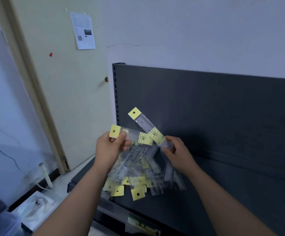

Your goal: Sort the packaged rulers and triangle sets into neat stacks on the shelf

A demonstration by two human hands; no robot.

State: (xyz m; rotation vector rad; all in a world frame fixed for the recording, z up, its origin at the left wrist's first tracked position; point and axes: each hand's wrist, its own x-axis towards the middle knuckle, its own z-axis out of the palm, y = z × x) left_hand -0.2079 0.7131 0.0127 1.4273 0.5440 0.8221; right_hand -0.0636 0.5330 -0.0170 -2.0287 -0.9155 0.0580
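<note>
Thumb and curled fingers of the left hand [107, 147] pinch one packaged ruler [133, 136] just beside its yellow header; its long axis runs nearly level, header to the left. The right hand [177, 150] grips the lower end of a second packaged ruler [145, 124], which slants up and left, header uppermost. The two overlap near their labels, above a loose pile [138, 178] of packets on the dark shelf [215, 193]

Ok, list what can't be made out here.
Head view:
Pile of packaged rulers: count unclear; overlapping, blurred, partly behind the left hand.
Yellow label on the ruler in the right hand: print too small.
Paper notice on the door: text too small.
Greenish package below the shelf: too blurred to identify.
</note>
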